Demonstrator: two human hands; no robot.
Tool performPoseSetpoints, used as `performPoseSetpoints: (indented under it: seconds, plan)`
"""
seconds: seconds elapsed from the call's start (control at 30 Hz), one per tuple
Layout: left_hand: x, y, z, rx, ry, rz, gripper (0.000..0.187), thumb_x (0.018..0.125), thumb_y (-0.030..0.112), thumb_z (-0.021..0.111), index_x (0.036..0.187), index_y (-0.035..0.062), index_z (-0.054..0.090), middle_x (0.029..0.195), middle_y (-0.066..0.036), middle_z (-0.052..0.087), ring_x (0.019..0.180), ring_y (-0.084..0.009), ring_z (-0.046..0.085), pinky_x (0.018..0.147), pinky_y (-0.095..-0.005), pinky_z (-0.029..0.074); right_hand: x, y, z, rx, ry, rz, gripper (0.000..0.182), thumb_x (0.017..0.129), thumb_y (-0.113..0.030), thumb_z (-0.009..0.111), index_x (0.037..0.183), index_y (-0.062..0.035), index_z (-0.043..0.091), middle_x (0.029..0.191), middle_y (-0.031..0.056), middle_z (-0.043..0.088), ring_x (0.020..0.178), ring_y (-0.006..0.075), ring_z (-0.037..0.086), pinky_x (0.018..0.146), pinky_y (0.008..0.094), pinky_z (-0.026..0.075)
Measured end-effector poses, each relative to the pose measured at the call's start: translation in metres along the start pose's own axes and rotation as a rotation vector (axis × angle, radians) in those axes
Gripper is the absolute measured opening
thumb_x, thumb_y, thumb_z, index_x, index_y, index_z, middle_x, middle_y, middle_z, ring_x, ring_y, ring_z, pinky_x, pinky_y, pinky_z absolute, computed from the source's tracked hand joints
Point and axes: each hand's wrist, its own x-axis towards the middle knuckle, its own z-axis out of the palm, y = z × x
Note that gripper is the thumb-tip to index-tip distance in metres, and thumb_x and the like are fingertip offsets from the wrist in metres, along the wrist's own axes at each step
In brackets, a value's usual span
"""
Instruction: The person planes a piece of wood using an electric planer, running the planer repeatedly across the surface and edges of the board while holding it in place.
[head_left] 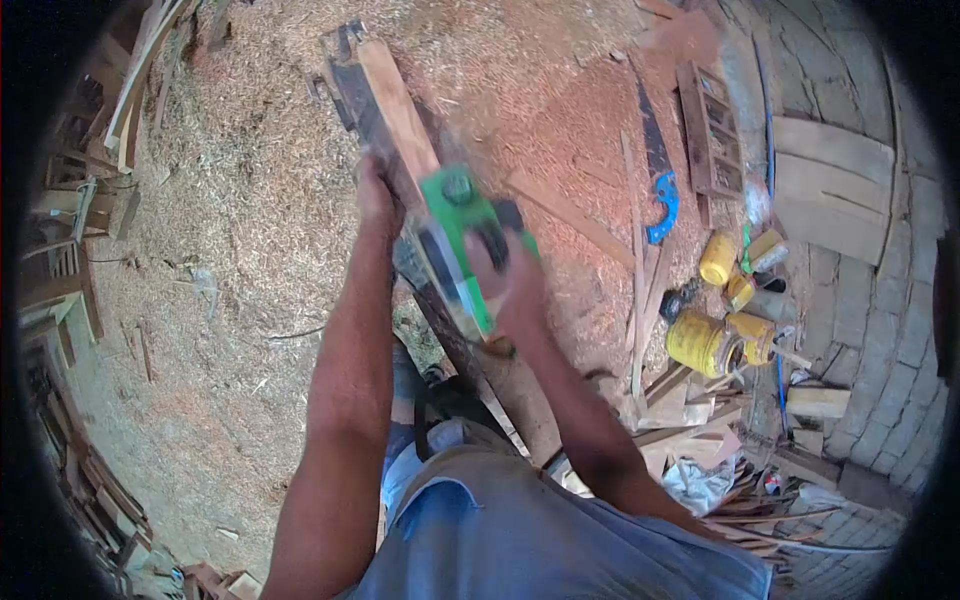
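Note:
A green electric planer rests on a long, pale wooden bar. My right hand is wrapped around the planer's rear handle, slightly smeared by motion. At the bar's left side, my left hand is closed against its edge; some of its fingers are hidden. The bar lies along a dark, narrow wooden bench, which runs from the upper middle down toward my legs. The planer's body hides the near part of the bar, though a bit of its end shows below the tool.
Wood shavings cover the floor. To the right lie a handsaw with a blue handle, a loose plank, a wooden frame and yellow containers. Scrap wood is piled at the left edge.

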Motion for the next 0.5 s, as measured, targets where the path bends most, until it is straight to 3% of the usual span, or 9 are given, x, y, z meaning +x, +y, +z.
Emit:
performPoseSetpoints:
  seconds: [0.03, 0.07, 0.1, 0.17, 0.33, 0.43, 0.5]
  plan:
    - [0.006, -0.006, -0.007, 0.056, -0.084, 0.005, 0.055, 0.103, 0.041, 0.064, 0.135, -0.0030, 0.054, 0.121, -0.016, 0.068, 0.106, -0.0280, 0.069, 0.092, -0.0412, 0.059, -0.047, 0.027, -0.009, -0.095, 0.103, -0.044, 0.042, 0.095, -0.041, 0.074, 0.113, -0.0030, 0.068, 0.093, 0.0259, 0.072, 0.088, 0.0453, 0.071, 0.075, 0.0508, 0.056]
    - [0.000, -0.002, 0.000, 0.211, 0.015, -0.001, 0.057, 0.096, 0.031, 0.074, 0.134, -0.0044, 0.051, 0.119, -0.018, 0.067, 0.101, -0.0281, 0.070, 0.087, -0.0414, 0.061, -0.093, 0.058, -0.019, -0.054, 0.031, 0.058, 0.037, 0.095, -0.036, 0.074, 0.109, -0.0022, 0.068, 0.087, 0.0239, 0.072, 0.080, 0.0442, 0.071, 0.071, 0.0502, 0.056]
    - [-0.006, 0.002, 0.007, 0.363, 0.113, -0.022, 0.063, 0.088, 0.021, 0.083, 0.134, -0.0058, 0.049, 0.117, -0.019, 0.066, 0.096, -0.0282, 0.072, 0.082, -0.0416, 0.062, -0.131, 0.071, -0.033, -0.020, 0.004, 0.111, 0.036, 0.095, -0.035, 0.075, 0.108, -0.0022, 0.067, 0.086, 0.0233, 0.071, 0.079, 0.0432, 0.072, 0.071, 0.0492, 0.056]
    - [-0.002, -0.006, 0.015, 0.456, 0.177, 0.058, 0.069, 0.084, 0.017, 0.087, 0.134, -0.0067, 0.046, 0.116, -0.020, 0.066, 0.095, -0.0281, 0.072, 0.080, -0.0434, 0.063, -0.187, 0.093, -0.050, 0.016, -0.029, 0.201, 0.035, 0.094, -0.033, 0.075, 0.107, -0.0022, 0.066, 0.084, 0.0223, 0.071, 0.077, 0.0418, 0.072, 0.070, 0.0478, 0.056]
    - [-0.003, -0.003, 0.021, 0.411, 0.169, 0.018, 0.073, 0.087, 0.013, 0.084, 0.138, -0.0077, 0.036, 0.124, -0.023, 0.062, 0.101, -0.0354, 0.072, 0.081, -0.0486, 0.064, -0.215, 0.113, -0.046, -0.048, 0.002, 0.232, 0.034, 0.094, -0.033, 0.075, 0.103, -0.0021, 0.065, 0.076, 0.0212, 0.068, 0.071, 0.0419, 0.071, 0.066, 0.0472, 0.055]
    - [0.002, -0.005, 0.015, 0.409, 0.150, -0.007, 0.073, 0.089, 0.013, 0.082, 0.140, -0.0065, 0.034, 0.127, -0.023, 0.061, 0.102, -0.0365, 0.072, 0.083, -0.0486, 0.064, -0.199, 0.104, -0.037, 0.029, 0.000, 0.296, 0.034, 0.093, -0.032, 0.077, 0.099, -0.0016, 0.065, 0.076, 0.0205, 0.066, 0.066, 0.0368, 0.067, 0.063, 0.0453, 0.052]
    - [0.004, -0.005, 0.012, 0.382, 0.099, -0.018, 0.071, 0.090, 0.013, 0.081, 0.140, -0.0052, 0.034, 0.127, -0.023, 0.061, 0.103, -0.0362, 0.072, 0.082, -0.0482, 0.064, -0.186, 0.097, -0.025, -0.123, 0.137, 0.134, 0.034, 0.093, -0.033, 0.077, 0.098, -0.0014, 0.065, 0.076, 0.0202, 0.065, 0.067, 0.0370, 0.066, 0.063, 0.0458, 0.051]
